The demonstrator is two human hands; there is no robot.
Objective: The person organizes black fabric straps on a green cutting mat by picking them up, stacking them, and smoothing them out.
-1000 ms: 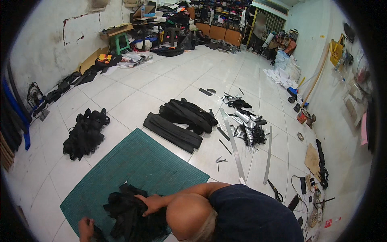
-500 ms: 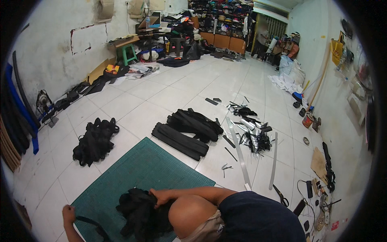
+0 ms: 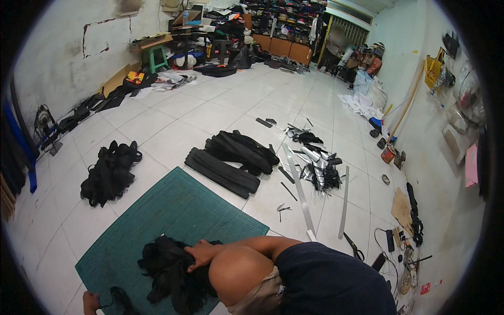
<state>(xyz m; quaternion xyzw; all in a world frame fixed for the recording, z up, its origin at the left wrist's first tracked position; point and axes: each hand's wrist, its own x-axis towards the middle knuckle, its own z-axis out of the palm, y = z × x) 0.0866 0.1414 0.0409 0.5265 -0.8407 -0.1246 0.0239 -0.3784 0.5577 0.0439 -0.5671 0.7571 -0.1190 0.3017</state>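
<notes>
A heap of black fabric strips (image 3: 170, 273) lies on the green cutting mat (image 3: 184, 202) right in front of me. My right hand (image 3: 200, 254) reaches over my bent knee and grips the heap's upper right side, fingertips partly sunk in the black cloth. At the mat's lower left edge is my left hand (image 3: 91, 303), closed on the end of a black strip (image 3: 121, 300). That strip curls up in a loop between the hand and the heap. Its far end is hidden near the lower border.
Another pile of black strips (image 3: 110, 173) sits left of the mat. Beyond it lie folded black bundles (image 3: 223, 170), scraps (image 3: 323, 170), a long metal ruler (image 3: 299, 189) and a second ruler (image 3: 344, 202). Black scissors (image 3: 354, 247) rest at the right. A wooden pole (image 3: 408, 100) leans on the wall.
My left hand has moved down toward the lower border, and the strip has bunched into a loop. My right hand stays on the heap. The whole view has shifted slightly.
</notes>
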